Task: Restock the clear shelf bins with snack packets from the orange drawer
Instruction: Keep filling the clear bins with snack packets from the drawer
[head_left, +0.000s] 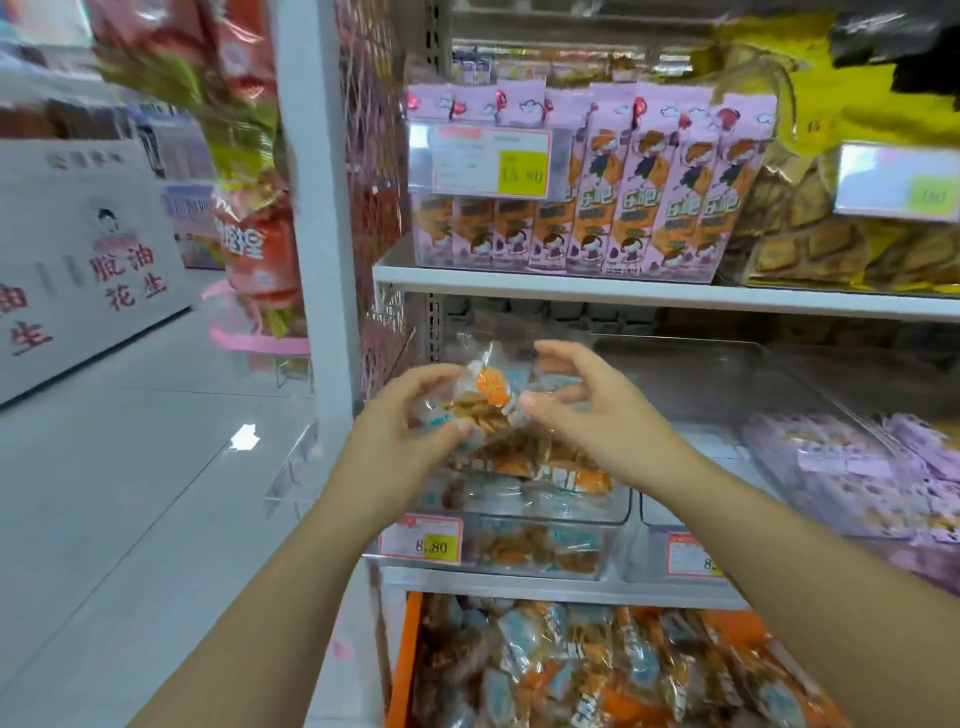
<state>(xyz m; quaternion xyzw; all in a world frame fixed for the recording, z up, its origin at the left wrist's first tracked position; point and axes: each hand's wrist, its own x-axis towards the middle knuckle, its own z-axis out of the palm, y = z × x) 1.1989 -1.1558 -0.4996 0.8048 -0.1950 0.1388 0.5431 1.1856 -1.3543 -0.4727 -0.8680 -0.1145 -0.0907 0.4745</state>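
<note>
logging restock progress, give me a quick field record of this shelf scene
left hand: pinches a snack packet above the clear bin
right hand: thumb at the packet's other edge, fingers curved over it, grip unclear
clear bin: partly filled with similar packets, price tag reading 8.80 in front
orange drawer: below the shelf, open, full of packets
upper shelf: pink boxes standing in a row

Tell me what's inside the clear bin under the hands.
Snack packets with orange and blue print, piled high. The left hand, right hand and held packet cover the pile's back.
</note>
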